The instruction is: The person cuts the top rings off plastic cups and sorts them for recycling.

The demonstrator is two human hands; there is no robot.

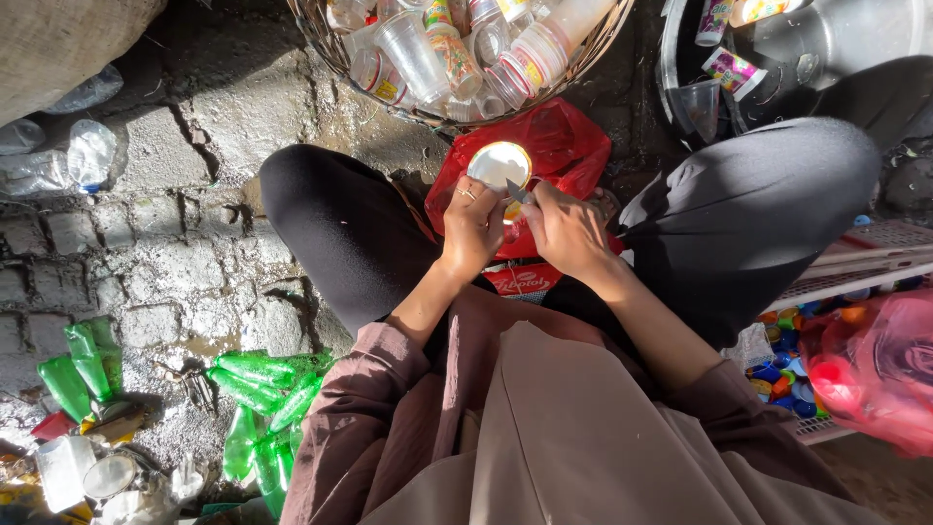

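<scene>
My left hand [469, 226] grips a small plastic cup [499, 165] with its white round end turned up toward me. A ring shows on one finger. My right hand [564, 229] holds a small knife blade [517, 192] against the cup's side, close to my left thumb. Both hands work above a red plastic bag [564, 141] that lies between my knees, which are in black trousers.
A woven basket [335, 49] of several plastic cups and bottles sits ahead. A metal basin [836, 39] stands at the upper right. A crate of coloured bottle caps [787, 374] and a red bag [880, 365] are on the right. Green bottles [262, 389] lie on the stone floor at left.
</scene>
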